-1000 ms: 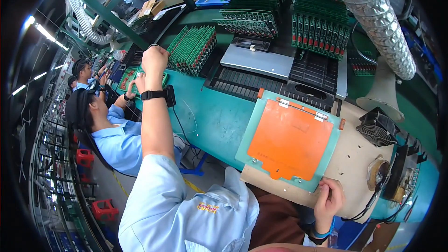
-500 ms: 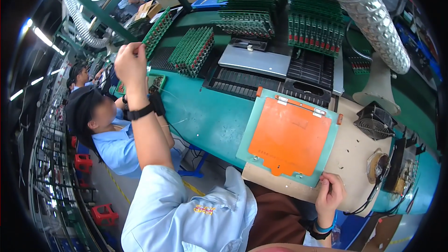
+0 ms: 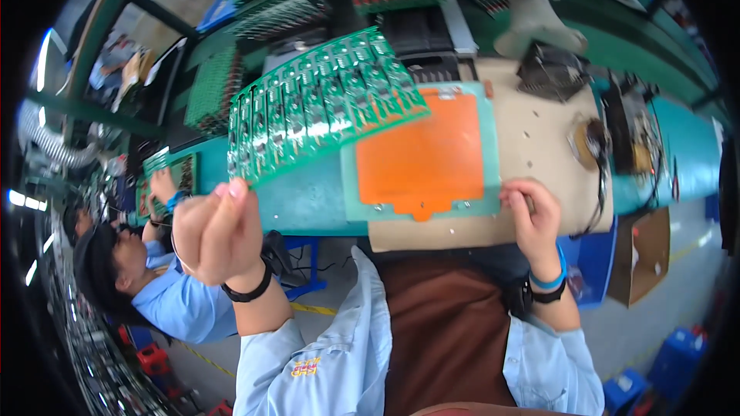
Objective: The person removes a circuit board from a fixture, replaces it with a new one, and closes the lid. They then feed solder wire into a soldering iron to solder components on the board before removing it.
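A green circuit board panel (image 3: pixel 327 104), covered in rows of small parts, is pinched at its near left corner by my left hand (image 3: pixel 216 231). The panel is tilted in the air, and its right end covers part of the fixture. The fixture has an orange plate (image 3: pixel 420 150) hinged on a pale green base (image 3: pixel 491 150), and lies on the bench. At its near right edge my right hand (image 3: pixel 533 212) is closed, thumb and fingertips on the base's rim.
Racked circuit boards (image 3: pixel 212 92) stand along the back. Brown cardboard (image 3: pixel 547 146) lies under the fixture, with a black fan (image 3: pixel 551 71) and a soldering-iron stand (image 3: pixel 590 142) to the right. A co-worker (image 3: pixel 166 285) sits at left, one hand at a green tray (image 3: pixel 185 173).
My left hand has come down from the upper left toward me, and the circuit board panel is now in it. My right hand stays by the fixture's near right corner. The view has shifted.
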Tool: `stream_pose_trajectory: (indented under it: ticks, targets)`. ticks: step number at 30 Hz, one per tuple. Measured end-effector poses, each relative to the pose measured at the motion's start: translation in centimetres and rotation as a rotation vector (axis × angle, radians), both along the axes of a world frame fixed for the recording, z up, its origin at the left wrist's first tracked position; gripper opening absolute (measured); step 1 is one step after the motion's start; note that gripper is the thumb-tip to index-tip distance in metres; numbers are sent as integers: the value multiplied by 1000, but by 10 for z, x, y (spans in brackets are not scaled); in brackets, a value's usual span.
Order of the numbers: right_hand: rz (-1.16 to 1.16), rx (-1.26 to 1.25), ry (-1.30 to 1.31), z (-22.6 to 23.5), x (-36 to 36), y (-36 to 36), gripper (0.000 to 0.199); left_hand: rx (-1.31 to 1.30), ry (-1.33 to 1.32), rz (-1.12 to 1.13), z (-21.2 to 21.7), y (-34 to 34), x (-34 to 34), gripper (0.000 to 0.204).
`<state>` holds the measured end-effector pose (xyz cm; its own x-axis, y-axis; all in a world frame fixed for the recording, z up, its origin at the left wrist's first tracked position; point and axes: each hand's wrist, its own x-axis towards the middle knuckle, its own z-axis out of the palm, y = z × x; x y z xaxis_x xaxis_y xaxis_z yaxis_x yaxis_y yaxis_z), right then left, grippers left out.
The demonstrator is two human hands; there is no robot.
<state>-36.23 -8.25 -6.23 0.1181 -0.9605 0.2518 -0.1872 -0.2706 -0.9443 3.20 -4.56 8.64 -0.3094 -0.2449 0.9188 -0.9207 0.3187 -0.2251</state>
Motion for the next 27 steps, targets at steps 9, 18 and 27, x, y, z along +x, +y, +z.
stream_pose_trajectory:
  ticks: [9, 18, 27]
  targets:
    - [284, 252, -525, 59, 13, 29, 33, 300, -21, -342, -42, 30, -63, 36]
    - [168, 452, -466, 48, -18, 33, 27, 660, -60, -324, -69, 9, -71, 31]
    - [-112, 376, -478, 12, -65, 41, 24, 872, -56, -314, -110, -12, -97, 25]
